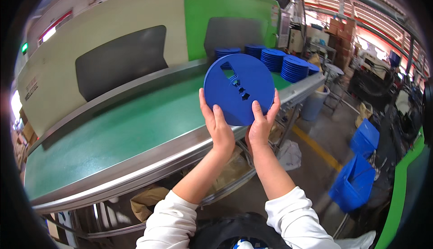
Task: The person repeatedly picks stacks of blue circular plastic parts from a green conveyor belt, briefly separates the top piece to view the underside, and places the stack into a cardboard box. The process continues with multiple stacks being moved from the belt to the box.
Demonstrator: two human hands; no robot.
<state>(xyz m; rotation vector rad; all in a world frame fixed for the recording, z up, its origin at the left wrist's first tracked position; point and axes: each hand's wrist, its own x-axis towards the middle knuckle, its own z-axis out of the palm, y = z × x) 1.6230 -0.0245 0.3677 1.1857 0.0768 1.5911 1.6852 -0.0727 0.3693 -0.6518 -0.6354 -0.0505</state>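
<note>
Up in front of me I hold a round blue plastic reel disc [221,86], its flat face turned toward me. A slot and small star-like cut-outs run through it, and green shows through the slot. My left hand [218,125] grips the lower left rim, thumb on the face. On the lower right rim, my right hand [262,122] does the same, with its fingers behind the disc and partly hidden. Beyond it, stacks of similar blue discs [273,60] stand at the far right end of the green conveyor belt [131,127].
A beige and green machine [178,21] with dark windows lines the belt's far side. The belt's metal rail [135,177] runs close before me. At right are a grey-blue bin [315,103] and blue crates [354,183] on the floor. Brown paper [148,200] lies under the conveyor.
</note>
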